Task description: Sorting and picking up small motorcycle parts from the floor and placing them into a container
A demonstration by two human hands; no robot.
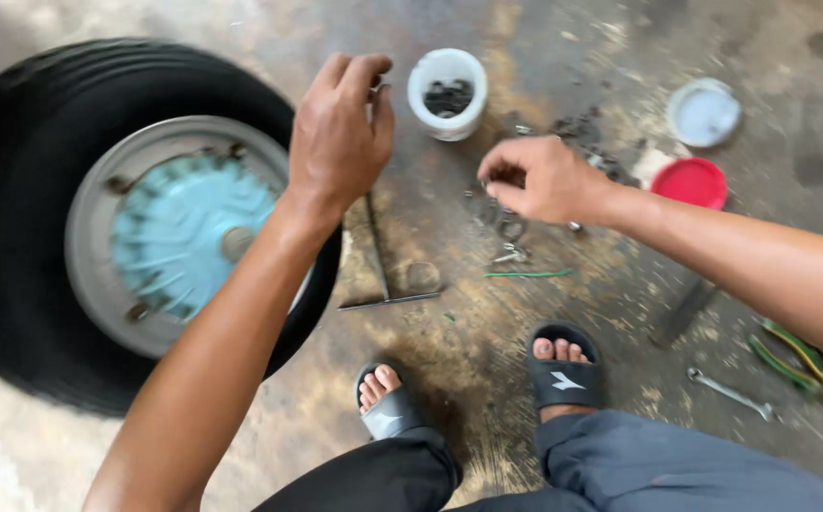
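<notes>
You are looking down at a bare, stained concrete floor (525, 57), mottled grey and brown, with dark oily patches and a rubbed, rusty-looking area at its middle. Take the large black rubber tyre on its pale blue and grey metal wheel (99, 223) as your landmark: it lies flat at the left. The floor just right of it is the darkest and most worn; farther right, toward the upper corner, it turns greyer with scattered dark spots. Below the tyre, the concrete is paler and smoother. Light is soft and even, without hard shadows.
</notes>
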